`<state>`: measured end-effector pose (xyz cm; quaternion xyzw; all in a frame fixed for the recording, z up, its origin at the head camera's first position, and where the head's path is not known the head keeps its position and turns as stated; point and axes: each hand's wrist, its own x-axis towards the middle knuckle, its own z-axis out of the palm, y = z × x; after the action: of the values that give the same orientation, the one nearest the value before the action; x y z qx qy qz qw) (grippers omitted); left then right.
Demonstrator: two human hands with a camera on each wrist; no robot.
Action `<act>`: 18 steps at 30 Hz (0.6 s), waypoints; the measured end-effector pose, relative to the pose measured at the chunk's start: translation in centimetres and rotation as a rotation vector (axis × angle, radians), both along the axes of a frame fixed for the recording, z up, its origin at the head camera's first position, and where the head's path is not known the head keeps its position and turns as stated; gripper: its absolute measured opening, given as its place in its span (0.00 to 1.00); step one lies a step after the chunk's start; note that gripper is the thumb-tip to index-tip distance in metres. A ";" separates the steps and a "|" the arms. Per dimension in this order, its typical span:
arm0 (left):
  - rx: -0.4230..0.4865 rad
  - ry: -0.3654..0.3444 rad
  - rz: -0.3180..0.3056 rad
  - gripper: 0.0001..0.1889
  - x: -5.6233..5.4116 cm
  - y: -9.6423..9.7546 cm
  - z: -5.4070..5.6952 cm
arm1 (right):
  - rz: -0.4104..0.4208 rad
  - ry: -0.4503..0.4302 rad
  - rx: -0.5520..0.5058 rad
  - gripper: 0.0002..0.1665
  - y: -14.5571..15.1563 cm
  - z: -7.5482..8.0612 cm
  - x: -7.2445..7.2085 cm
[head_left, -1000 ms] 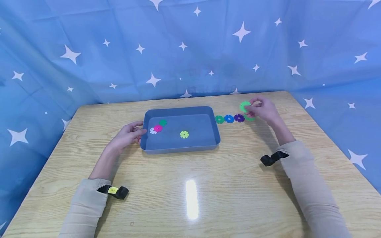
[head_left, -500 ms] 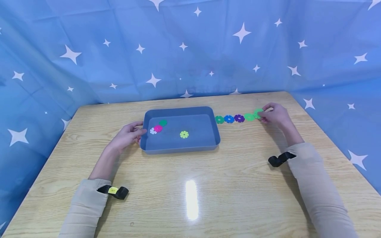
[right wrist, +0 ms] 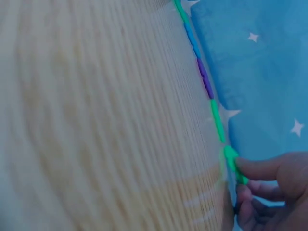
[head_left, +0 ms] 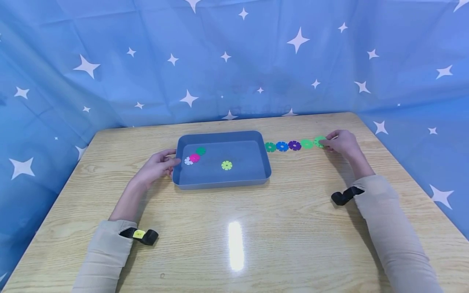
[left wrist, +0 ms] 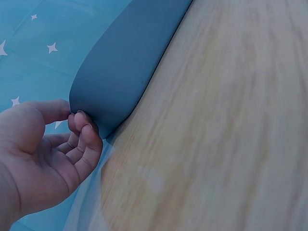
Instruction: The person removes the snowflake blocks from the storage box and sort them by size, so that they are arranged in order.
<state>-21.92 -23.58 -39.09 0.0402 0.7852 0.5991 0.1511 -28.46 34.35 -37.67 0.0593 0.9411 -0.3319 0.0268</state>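
My left hand [head_left: 156, 167] grips the left end of a shallow blue-grey tray [head_left: 220, 186]; in the left wrist view the thumb and fingertips pinch the tray wall [left wrist: 120, 62]. My right hand [head_left: 343, 143] pinches a light green notched plastic disc [head_left: 318, 141] at the right end of a row. The disc [right wrist: 232, 161] looks slightly tilted in the right wrist view, close to the table. Left of it in the row lie another light green disc [head_left: 306, 144], a purple disc [head_left: 294, 145], a blue disc [head_left: 282, 146] and a darker green disc [head_left: 270, 147] by the tray.
Inside the tray lie a white disc [head_left: 188, 161], a pink disc [head_left: 195, 158], a green disc [head_left: 200, 151] and a yellow disc [head_left: 226, 165]. The wooden table [head_left: 286, 236] ends at a blue star-patterned cloth [head_left: 234, 61] behind.
My right hand has moved right with the light green disc and lowered it to the end of the row, beside the other light green one. The left hand and tray stay put.
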 end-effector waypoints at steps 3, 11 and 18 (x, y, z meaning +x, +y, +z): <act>0.001 0.002 -0.002 0.32 0.0 0.0 0.0 | -0.006 -0.005 0.002 0.28 -0.1 0.0 0.1; 0.003 0.000 -0.004 0.33 0.0 0.0 0.0 | -0.006 -0.010 0.008 0.27 -0.5 0.1 0.4; 0.005 -0.001 -0.006 0.33 -0.1 0.0 -0.1 | 0.003 -0.023 -0.004 0.28 -0.5 0.2 0.3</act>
<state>-22.02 -23.62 -39.23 0.0429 0.7835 0.6007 0.1532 -28.16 33.86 -37.49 0.0616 0.9402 -0.3329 0.0384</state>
